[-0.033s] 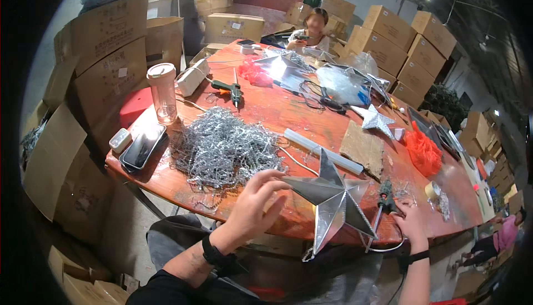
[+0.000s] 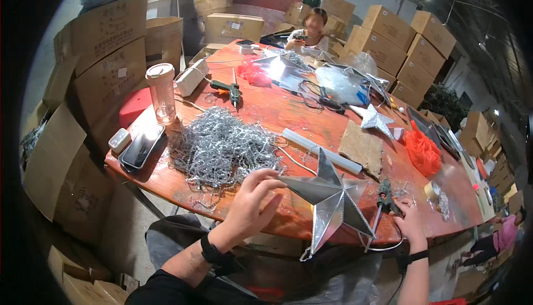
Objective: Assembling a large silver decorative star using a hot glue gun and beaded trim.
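Observation:
A large silver star with raised, folded faces tilts over the table's front edge. My left hand has its fingertips closed on the star's left point. Silver trim lines some of its edges, and a short strand hangs from its lowest point. Just right of the star, a dark green glue gun sits at the table edge with its nozzle end pointing away from me. My right hand has its fingers around the glue gun's handle, partly hiding it. A white cord runs below that hand.
A heap of silver tinsel garland covers the left front of the red table. Around it lie a phone, a tumbler, another glue gun, clear glue sticks, cardboard and a red bag. A person sits opposite.
The view has shifted very slightly. Both hands, the star and the glue gun keep the same places relative to each other.

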Demonstrator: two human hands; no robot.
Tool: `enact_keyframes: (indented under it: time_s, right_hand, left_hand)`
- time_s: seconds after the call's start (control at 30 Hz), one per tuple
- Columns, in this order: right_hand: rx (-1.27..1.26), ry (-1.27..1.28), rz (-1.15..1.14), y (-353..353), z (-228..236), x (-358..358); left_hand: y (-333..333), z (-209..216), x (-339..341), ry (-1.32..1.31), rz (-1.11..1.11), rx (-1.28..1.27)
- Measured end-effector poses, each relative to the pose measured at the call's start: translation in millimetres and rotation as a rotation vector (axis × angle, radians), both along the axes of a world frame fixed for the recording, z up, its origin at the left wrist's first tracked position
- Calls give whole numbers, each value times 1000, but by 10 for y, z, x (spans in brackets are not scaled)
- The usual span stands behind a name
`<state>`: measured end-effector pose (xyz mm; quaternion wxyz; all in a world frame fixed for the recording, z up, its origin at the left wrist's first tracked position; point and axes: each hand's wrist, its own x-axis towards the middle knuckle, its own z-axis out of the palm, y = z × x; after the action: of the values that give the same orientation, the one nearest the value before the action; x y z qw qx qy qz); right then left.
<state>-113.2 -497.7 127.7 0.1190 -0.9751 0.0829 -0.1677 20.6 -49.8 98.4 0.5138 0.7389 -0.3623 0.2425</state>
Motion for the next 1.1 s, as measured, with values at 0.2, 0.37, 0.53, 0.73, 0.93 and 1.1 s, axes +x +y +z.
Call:
enact_keyframes:
  time_s: [0.2,0.37,0.53,0.73,0.93,1.1]
  right_hand:
    - [-87,-52,68,85,-2,2]
    - [-101,42,-15,25,25,68]
    - [-394,-33,51,63,95,109]
    - [-416,-358,-27,170,385,-51]
    - [645,-901,-69,-19,783,-359]
    - [1257,-758,190,740,1188,-701]
  left_hand:
    - [53,-78,-2,131,5,-257]
    - [30,-156,61,545,-102,-515]
    - [18,-215,56,503,-88,-400]
    - [77,-167,41,604,-126,-466]
    - [71,-173,77,655,-175,-492]
    - [43,-147,56,667,-155,-434]
